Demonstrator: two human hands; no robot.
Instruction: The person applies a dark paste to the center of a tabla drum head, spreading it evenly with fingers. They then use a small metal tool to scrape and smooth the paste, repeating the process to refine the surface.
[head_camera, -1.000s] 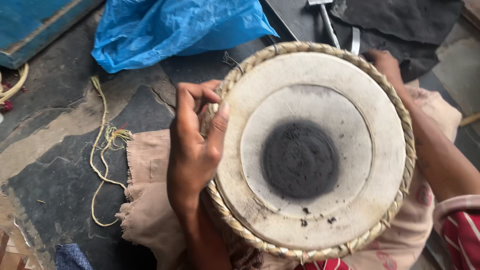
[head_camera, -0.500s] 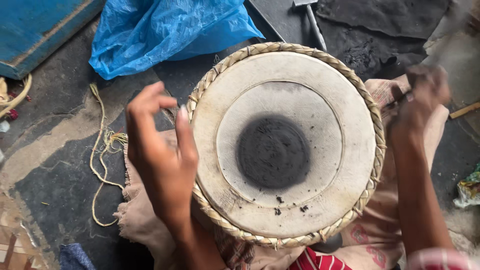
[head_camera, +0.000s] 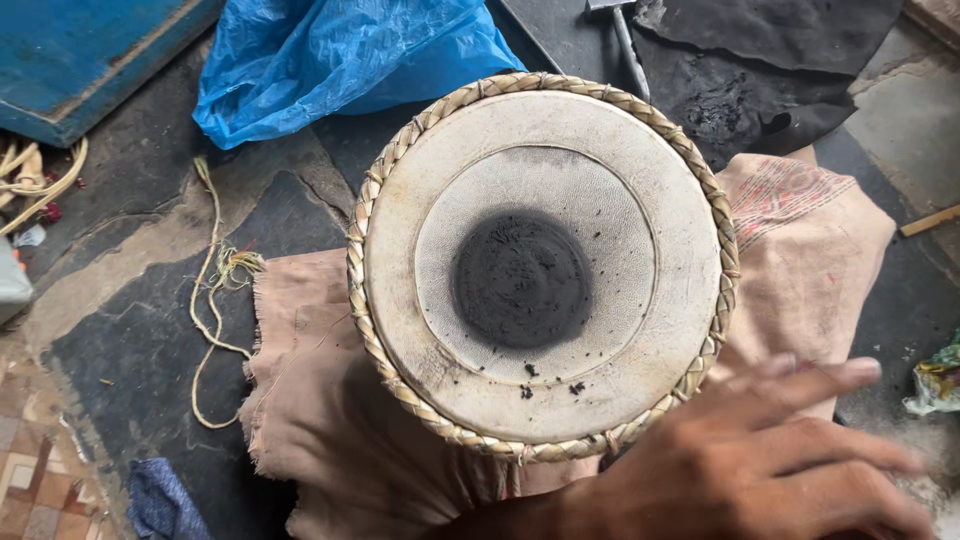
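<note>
A crumpled blue plastic bag (head_camera: 340, 60) lies at the top left, and a small green-yellow wrapper (head_camera: 938, 380) at the right edge.

A round hand drum (head_camera: 540, 265) stands upright on a tan cloth (head_camera: 330, 430), its head facing the camera; the pale skin is worn and smudged, ringed by a braided straw-coloured rim; a finer inner circle carries a black paste patch at its centre, with dark crumbs scattered toward the near edge; the cloth, frayed at its left edge, lies on dark stone flooring and spreads out past the drum on both sides; the drum's near rim sits just beside the cloth's front folds.
</note>
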